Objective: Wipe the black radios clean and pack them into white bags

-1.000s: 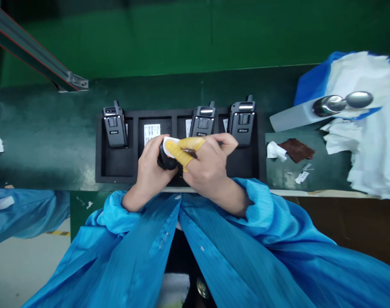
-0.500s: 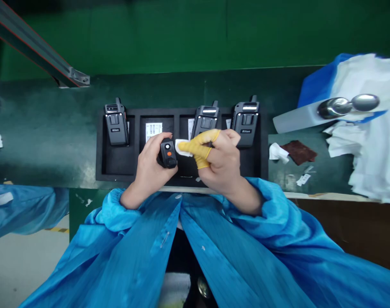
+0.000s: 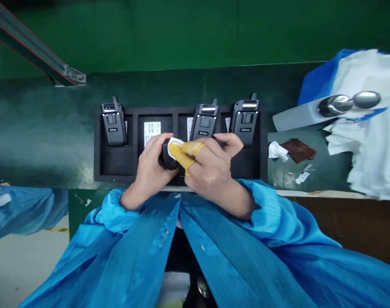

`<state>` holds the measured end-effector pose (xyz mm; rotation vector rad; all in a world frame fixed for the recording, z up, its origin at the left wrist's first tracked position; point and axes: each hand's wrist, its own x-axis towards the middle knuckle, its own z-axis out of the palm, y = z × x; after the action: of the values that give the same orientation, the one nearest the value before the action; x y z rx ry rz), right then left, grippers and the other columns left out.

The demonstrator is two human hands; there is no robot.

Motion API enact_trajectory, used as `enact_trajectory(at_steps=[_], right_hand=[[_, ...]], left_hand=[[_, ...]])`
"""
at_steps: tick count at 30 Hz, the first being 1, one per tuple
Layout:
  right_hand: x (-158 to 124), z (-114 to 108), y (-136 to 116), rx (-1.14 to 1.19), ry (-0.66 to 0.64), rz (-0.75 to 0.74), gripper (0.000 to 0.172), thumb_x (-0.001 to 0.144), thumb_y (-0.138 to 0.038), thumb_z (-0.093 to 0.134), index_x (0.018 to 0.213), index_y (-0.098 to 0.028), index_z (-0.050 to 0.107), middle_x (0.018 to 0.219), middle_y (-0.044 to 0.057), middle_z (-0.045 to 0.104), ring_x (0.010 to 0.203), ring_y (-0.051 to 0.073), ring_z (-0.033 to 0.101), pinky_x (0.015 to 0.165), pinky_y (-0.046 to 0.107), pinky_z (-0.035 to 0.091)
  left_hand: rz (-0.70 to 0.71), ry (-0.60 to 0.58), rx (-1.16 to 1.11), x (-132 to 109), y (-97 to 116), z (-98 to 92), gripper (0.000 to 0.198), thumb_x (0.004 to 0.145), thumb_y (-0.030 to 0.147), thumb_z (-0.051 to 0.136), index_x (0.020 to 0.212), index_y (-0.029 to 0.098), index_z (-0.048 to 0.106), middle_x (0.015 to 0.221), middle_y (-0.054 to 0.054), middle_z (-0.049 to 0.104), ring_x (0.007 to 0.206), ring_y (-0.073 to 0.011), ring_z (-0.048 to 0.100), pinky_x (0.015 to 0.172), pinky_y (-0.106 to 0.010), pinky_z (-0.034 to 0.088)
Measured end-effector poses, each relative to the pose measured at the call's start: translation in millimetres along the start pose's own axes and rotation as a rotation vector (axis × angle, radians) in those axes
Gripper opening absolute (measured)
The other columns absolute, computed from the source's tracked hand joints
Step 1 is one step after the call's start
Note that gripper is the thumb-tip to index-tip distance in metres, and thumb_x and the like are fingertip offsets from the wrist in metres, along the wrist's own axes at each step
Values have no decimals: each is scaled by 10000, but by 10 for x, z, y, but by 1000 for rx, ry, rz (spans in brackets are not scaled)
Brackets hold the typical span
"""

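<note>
My left hand [image 3: 153, 164] is closed around a black two-way radio [image 3: 164, 160], held end-on above the front of a black compartment tray [image 3: 116, 178]. My right hand [image 3: 211, 164], with yellow finger cots on some fingers, presses a small white wipe [image 3: 173, 145] onto the end of that radio. The wipe and fingers cover the end face. Behind my hands, three more radios lie in the tray: one in the left compartment [image 3: 113, 124], one right of the middle [image 3: 204, 122] and one at the right [image 3: 245, 117]. A white label sheet [image 3: 152, 132] lies in another compartment.
Right of the tray are a crumpled white wipe [image 3: 277, 151], a brown cloth [image 3: 299, 150] and a small tag [image 3: 302, 177]. Farther right, a pump bottle [image 3: 297, 116] lies near stacked white cloths [image 3: 373, 149] and a blue bin [image 3: 318, 83]. A metal post [image 3: 37, 45] stands back left.
My right hand has moved left, bringing the white wipe from beside the held radio onto its end, which is now covered. My left hand keeps its grip.
</note>
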<state>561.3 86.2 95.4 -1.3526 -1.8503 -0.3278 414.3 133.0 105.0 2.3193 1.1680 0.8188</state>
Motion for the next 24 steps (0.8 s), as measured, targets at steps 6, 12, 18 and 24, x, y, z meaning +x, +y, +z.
enact_trajectory(at_steps=[6,12,18,24], right_hand=[[-56,-25,-22,94,23,60,290,785,-70,486,819,-279,684,797,-49,639,823,123,531,863,402,268],[-21,-90,142,324,-81,321,340,834,-108,480,932,-319,727,810,-11,628,779,124,573,764,361,347],[13,-21,141,299,-40,251,340,851,-137,488,1016,-343,703,865,-12,616,832,135,543,795,381,327],[-19,115,75,208,-110,74,382,865,-136,427,930,-382,712,785,-30,591,874,149,454,884,429,249]], left_hand=[[4,18,7,-14,7,4,534,622,86,643,1117,230,507,1118,-33,640,1059,-212,599,929,-372,499],[13,17,17,-17,17,-11,522,620,82,631,1108,225,515,1106,-29,646,1056,-208,599,923,-362,500],[36,35,0,-24,-2,3,525,629,95,635,1124,217,507,1100,-35,644,1040,-210,604,903,-358,508],[31,4,-25,-33,-10,-24,515,622,80,650,1098,224,517,1109,-36,646,1048,-212,608,915,-364,507]])
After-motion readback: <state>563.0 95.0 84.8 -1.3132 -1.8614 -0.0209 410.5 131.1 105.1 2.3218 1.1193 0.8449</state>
